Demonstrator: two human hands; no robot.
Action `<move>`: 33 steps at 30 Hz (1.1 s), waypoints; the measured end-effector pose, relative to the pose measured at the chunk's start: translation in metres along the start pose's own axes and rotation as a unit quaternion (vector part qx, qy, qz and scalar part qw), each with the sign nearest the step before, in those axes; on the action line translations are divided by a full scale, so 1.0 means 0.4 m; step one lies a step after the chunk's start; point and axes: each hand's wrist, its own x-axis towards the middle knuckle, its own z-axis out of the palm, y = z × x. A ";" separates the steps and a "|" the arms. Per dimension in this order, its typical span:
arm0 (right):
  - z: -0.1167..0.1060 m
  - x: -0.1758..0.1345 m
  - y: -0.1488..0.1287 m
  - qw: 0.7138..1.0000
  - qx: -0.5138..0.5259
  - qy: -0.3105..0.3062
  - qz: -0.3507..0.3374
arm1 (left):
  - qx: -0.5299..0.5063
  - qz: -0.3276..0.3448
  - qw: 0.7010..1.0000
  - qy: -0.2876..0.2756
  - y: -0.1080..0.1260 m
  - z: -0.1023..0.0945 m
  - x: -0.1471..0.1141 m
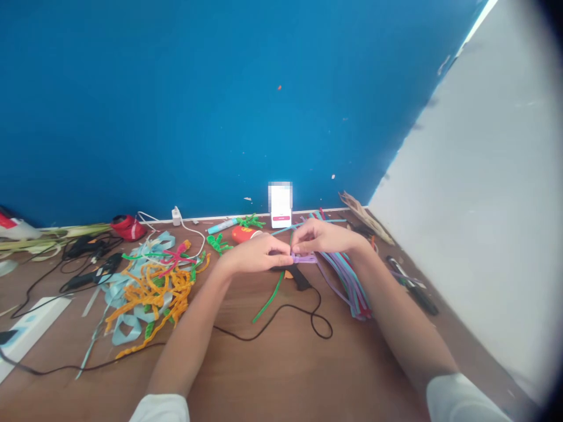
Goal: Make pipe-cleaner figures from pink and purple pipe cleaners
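Observation:
My left hand and my right hand meet at the middle of the table, fingertips pinched together on a purple pipe cleaner. It appears bent into loops; its part between the fingers is hidden. Just below my hands lies a black glue gun, its upper part covered by them. A loose green pipe cleaner points down and left from there. Under and beside my right forearm is a bundle of purple, blue and red pipe cleaners.
A lit phone leans near the blue wall. Left are tangled orange pipe cleaners, light blue ribbon, a white power strip and black cords. A red container and blue marker lie behind my left hand.

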 end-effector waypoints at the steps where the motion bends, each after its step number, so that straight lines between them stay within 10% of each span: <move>1: 0.009 0.004 -0.006 0.998 -0.056 0.002 0.005 | 0.047 -0.007 0.999 0.009 0.002 0.004 -0.001; 6: 0.076 0.028 -0.034 0.901 -0.393 0.182 0.037 | 0.197 -0.103 0.968 0.118 -0.004 0.030 0.004; 11: 0.110 0.051 -0.042 0.852 -0.429 0.295 0.054 | 0.152 -0.143 0.949 0.237 -0.017 0.035 0.022; 16: 0.100 0.065 -0.039 0.886 -0.200 0.418 0.005 | -0.081 -0.091 0.933 0.338 -0.024 0.039 0.049; 22: 0.093 0.071 -0.032 0.909 0.090 0.402 -0.053 | -0.344 -0.042 0.859 0.378 -0.015 0.054 0.059; 33: 0.056 0.050 0.003 0.902 0.335 0.270 -0.042 | -0.434 0.016 0.864 0.254 -0.018 0.041 0.044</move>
